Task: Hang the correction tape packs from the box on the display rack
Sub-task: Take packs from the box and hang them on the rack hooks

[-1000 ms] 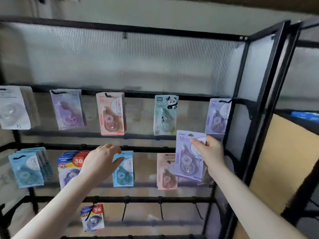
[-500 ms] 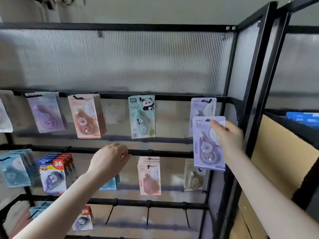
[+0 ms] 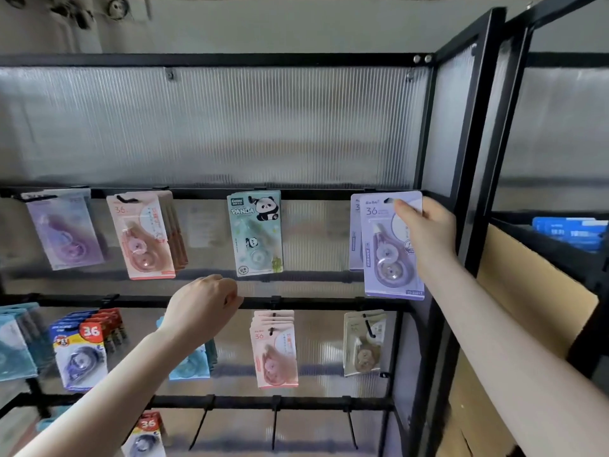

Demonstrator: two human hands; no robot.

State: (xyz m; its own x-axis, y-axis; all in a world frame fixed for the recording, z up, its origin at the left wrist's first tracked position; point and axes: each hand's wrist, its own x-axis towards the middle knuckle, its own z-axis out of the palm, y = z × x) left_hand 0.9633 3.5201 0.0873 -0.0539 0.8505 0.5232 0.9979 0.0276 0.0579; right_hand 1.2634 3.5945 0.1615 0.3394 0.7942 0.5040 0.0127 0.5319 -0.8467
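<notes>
Since half a second back, right hand [image 3: 428, 232] lifted lilac correction tape blister pack [image 3: 392, 249] up to the top rail at right of frame, its hang hole at the hook, overlapping a matching lilac pack [image 3: 355, 235] already hung; black metal display rack with ribbed translucent panels [image 3: 230, 127] fills the frame; top and middle rows mostly stocked, three bare black hooks [image 3: 275, 423] at lower centre; box not clearly in view, so remaining stock unknown; left hand [image 3: 204, 301] loosely curled at centre near the middle rail, holding nothing; right fingers pinch the pack's upper right corner; pack not yet released, judged nearly hung.
</notes>
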